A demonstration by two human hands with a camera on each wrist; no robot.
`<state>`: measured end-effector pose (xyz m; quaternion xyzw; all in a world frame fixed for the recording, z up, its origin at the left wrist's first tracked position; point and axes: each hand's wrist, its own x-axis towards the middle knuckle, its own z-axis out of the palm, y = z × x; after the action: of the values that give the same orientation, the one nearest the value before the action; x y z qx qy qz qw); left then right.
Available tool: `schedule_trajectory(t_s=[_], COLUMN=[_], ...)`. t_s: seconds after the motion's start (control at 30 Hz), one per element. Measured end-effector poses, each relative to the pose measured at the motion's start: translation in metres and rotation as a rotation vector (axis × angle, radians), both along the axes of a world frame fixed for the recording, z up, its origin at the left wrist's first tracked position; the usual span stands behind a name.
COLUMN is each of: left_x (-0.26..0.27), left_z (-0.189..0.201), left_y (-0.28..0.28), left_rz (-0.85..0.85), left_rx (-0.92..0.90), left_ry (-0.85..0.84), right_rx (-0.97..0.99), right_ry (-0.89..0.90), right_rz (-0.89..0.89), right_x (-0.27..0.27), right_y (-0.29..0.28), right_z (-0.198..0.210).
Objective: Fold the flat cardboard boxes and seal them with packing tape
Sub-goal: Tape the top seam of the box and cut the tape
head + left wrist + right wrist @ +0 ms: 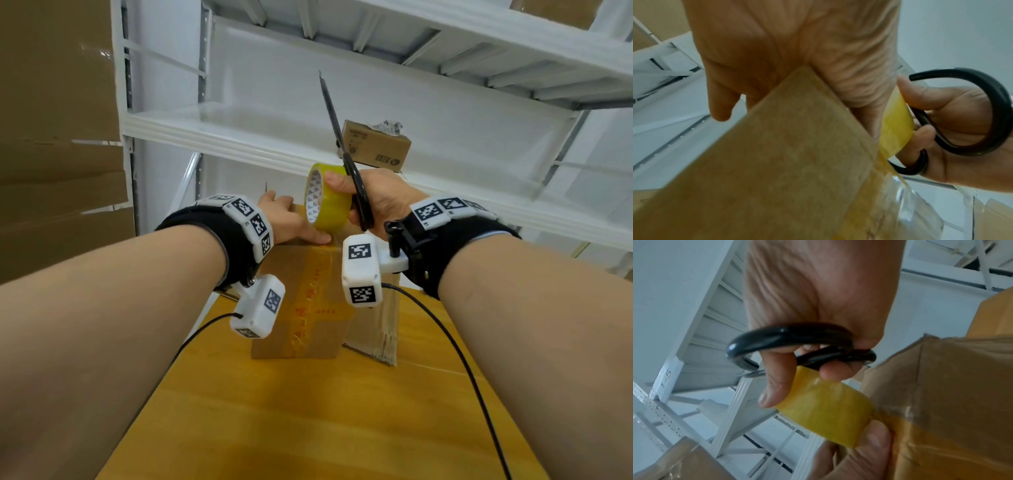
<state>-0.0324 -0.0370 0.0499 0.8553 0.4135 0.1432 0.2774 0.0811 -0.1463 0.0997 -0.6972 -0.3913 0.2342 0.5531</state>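
Note:
A cardboard box [301, 332] stands upright on the wooden table [308, 418], with a yellowish strip of tape [313, 284] running down its near face. My left hand [291, 219] grips the box's top edge, thumb pressed on the tape at the rim; in the left wrist view the left hand [777, 48] sits over the box corner [777, 162]. My right hand [383, 198] holds the yellow tape roll [330, 205] just above the box top, together with black scissors [358, 192], blades shut and pointing up. The right wrist view shows the roll [828, 410], the scissor handles [789, 334] and the box [951, 378].
White metal shelving [239, 133] rises right behind the table, with a small brown carton [376, 144] on a shelf. Large flat cardboard sheets [58, 137] lean at the left. Another taped piece of cardboard [376, 332] stands to the box's right. Wrist-camera cables [462, 359] trail over the table.

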Motion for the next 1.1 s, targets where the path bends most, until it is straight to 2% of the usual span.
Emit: schedule_trajectory(t_s=[0.1, 0.2, 0.43, 0.6, 0.8, 0.9, 1.0, 1.1], left_x=[-0.001, -0.003, -0.005, -0.007, 0.001, 0.001, -0.001, -0.003], left_z=[0.004, 0.004, 0.006, 0.013, 0.009, 0.007, 0.006, 0.01], left_y=[-0.001, 0.0, -0.005, -0.006, -0.012, -0.013, -0.015, -0.014], left_rz=[-0.003, 0.014, -0.039, -0.093, -0.011, -0.008, -0.006, 0.011], left_rx=[0.03, 0.033, 0.022, 0.009, -0.055, -0.039, -0.029, 0.065], left_ry=[0.036, 0.026, 0.002, 0.035, -0.124, -0.147, -0.133, -0.016], right_rx=[0.007, 0.08, 0.224, 0.228, 0.22, 0.212, 0.207, 0.2], right_ry=[-0.038, 0.001, 0.003, 0.012, 0.058, 0.051, 0.044, 0.044], right_rz=[0.062, 0.084, -0.033, -0.045, -0.01, -0.003, 0.001, -0.005], right_x=[-0.005, -0.01, -0.001, 0.003, 0.006, 0.006, 0.006, 0.009], right_y=[0.003, 0.005, 0.027, 0.028, 0.017, 0.016, 0.016, 0.013], right_z=[0.003, 0.0, -0.014, -0.017, -0.015, -0.014, -0.015, -0.014])
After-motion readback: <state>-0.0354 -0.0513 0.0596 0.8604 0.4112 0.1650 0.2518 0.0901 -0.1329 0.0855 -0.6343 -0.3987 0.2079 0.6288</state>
